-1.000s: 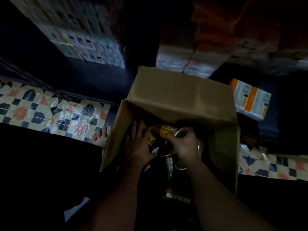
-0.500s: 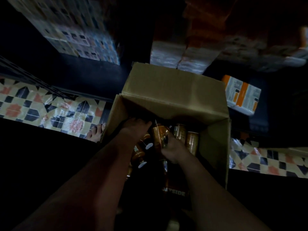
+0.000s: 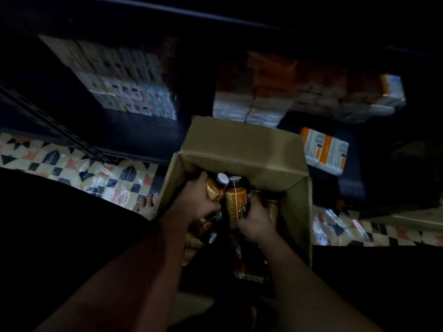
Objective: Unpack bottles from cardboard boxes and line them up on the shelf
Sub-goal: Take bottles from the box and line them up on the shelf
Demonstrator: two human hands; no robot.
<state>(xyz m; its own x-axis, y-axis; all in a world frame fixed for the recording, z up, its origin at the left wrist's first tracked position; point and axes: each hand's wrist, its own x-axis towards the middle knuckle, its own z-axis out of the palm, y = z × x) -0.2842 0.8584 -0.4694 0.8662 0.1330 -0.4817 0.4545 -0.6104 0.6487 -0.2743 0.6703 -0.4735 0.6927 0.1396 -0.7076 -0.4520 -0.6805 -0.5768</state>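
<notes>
My hands sit deep in the box point(image 3: 242, 149), its walls close on 3 sides and bottles point(image 3: 236, 202) packed round them. Straight up is open. Beyond the far flap, cartons point(image 3: 251, 111) crowd the shelf point(image 3: 134, 137).

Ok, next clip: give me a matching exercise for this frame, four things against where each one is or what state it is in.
Things:
1. left hand
2. right hand
3. cardboard box
4. orange and white carton

Places or states:
A. open, flap folded back toward the shelf
B. lying alone on the dark shelf, right of the box
C. grips the tilted amber bottle
D. grips the upright amber bottle

Pairs: 1-C, 2-D, 3-A, 4-B
</notes>
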